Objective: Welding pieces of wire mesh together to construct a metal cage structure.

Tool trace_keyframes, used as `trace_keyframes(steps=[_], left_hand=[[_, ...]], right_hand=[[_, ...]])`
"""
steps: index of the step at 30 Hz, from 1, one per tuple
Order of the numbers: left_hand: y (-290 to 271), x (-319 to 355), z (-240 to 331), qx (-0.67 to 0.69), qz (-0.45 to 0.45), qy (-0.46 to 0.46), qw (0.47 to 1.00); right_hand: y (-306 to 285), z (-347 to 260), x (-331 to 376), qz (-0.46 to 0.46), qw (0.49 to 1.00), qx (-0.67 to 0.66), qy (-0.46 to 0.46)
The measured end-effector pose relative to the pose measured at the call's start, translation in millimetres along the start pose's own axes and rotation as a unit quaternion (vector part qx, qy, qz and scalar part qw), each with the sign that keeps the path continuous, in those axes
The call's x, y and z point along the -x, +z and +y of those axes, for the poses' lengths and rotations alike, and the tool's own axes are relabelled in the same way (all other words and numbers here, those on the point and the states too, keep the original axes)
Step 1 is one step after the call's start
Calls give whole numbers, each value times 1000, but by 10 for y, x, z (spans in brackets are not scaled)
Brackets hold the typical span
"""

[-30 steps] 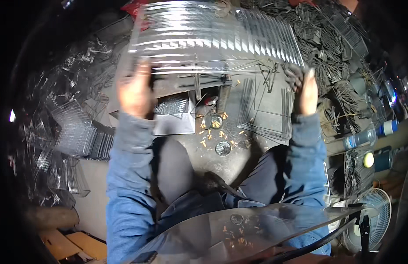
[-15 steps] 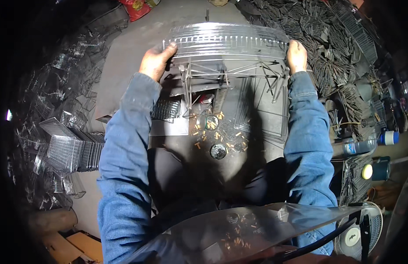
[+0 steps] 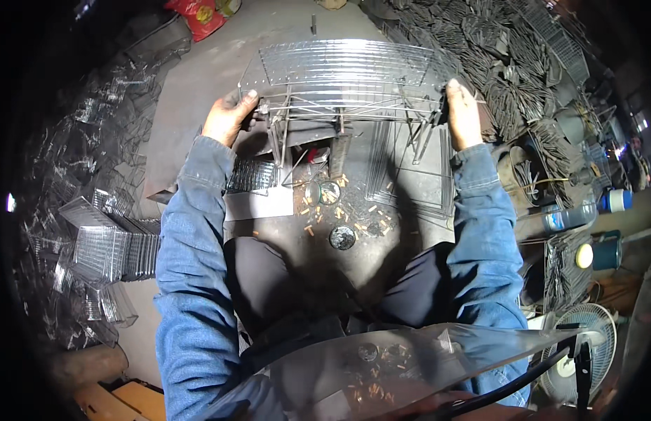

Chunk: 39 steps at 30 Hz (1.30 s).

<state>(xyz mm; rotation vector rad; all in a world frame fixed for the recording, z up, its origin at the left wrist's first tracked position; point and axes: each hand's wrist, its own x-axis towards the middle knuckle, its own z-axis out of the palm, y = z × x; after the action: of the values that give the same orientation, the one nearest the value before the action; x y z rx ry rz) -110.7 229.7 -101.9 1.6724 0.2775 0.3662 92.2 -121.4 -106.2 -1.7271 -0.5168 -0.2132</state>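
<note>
Grey metal bench [image 3: 199,91], both hands, left hand [image 3: 226,119] and right hand [image 3: 463,112], gripping shiny wire-mesh rack [image 3: 343,70].

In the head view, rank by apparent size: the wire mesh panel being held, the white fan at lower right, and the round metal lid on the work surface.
1. wire mesh panel
2. white fan
3. round metal lid

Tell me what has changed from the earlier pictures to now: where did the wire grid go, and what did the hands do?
The wire grid panel went from raised close to the camera down and away onto the metal jig on the work table. The left hand and the right hand kept hold of its two ends throughout. The small scattered pieces and the stacked wire baskets stayed put.
</note>
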Motion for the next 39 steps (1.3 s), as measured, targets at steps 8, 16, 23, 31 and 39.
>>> trace_keyframes(steps=[8,16,23,31,39], left_hand=[[-152,-51,72,8,-50,-26,998],[-111,-30,276,-111,-6,-20,994],[-113,-70,159,-106,-86,-32,990],[-64,40,-38,17,-88,-76,993],[-88,94,215,-210,-117,-49,970]], right_hand=[[-122,-49,210,-78,982,-151,83],[8,-161,158,-1,984,-150,95],[-95,-48,165,2,978,-184,98],[-139,73,230,-40,985,-143,91],[-155,74,-58,-37,979,-157,121]])
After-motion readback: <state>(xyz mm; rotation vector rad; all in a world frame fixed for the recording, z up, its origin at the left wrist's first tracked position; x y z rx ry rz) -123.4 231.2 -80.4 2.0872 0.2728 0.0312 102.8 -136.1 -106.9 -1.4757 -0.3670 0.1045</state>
